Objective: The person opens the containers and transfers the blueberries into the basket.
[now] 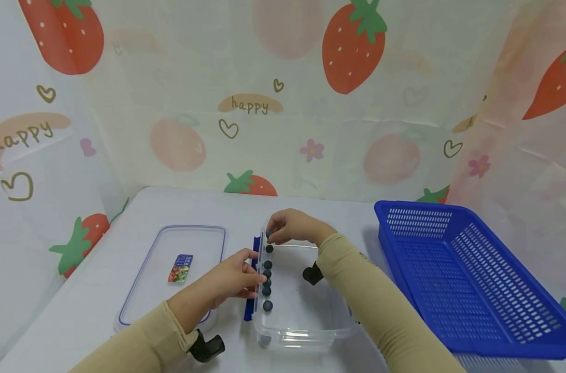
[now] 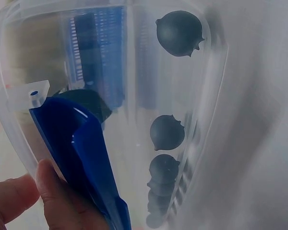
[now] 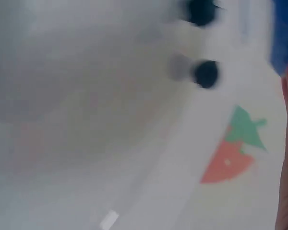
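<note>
A clear plastic food box [image 1: 306, 335] with blue latch flaps [image 1: 249, 310] stands in the middle of the table in the head view. Several dark blueberries [image 1: 267, 305] form a row inside, along its left wall; the left wrist view shows these berries [image 2: 167, 132] through the plastic, with little pointed crowns. My left hand [image 1: 231, 277] grips the box's left side, fingers by the blue flap [image 2: 86, 153] and thumb over the rim. At the far left corner, my right hand [image 1: 294, 226] pinches a blueberry [image 1: 268, 234], partly hidden by the fingers.
To the left lies a clear lid [image 1: 147, 290] with a blue seal and a small fruit label [image 1: 180, 268]. A blue perforated basket [image 1: 451, 290] stands at the right, beside the right forearm. Behind the table hangs a strawberry-printed cloth [image 1: 311, 119].
</note>
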Demonstrator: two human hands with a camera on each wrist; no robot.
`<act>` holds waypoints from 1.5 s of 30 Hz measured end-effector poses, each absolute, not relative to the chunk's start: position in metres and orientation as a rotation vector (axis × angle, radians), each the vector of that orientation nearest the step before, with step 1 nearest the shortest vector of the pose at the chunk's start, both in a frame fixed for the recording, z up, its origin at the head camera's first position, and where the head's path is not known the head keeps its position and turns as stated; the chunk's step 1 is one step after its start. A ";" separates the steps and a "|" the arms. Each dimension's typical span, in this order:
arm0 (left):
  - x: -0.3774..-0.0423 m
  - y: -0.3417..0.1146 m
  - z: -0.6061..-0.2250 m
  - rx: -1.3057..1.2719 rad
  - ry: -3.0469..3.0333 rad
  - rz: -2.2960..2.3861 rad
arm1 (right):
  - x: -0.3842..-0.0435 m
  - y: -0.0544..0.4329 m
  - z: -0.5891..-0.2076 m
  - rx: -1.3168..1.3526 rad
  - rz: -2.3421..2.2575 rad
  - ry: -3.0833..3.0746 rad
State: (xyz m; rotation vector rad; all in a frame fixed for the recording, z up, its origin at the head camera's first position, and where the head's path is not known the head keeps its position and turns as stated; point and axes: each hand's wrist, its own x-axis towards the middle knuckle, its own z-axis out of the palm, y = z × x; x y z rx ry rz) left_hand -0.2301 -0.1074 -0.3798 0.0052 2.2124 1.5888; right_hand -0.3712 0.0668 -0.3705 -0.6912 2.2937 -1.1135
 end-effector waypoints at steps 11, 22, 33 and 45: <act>-0.231 -0.106 -0.378 -0.020 2.204 1.581 | -0.366 0.106 -0.310 -0.811 -1.204 2.350; -0.230 -0.106 -0.380 -0.026 2.183 1.609 | -0.361 0.199 -0.265 -0.766 -1.288 2.514; -0.230 -0.107 -0.381 -0.038 2.185 1.626 | -0.355 0.290 -0.272 -0.484 -1.324 2.613; -0.227 -0.105 -0.375 -0.027 2.163 1.625 | -0.363 0.335 -0.308 -0.244 -1.321 2.552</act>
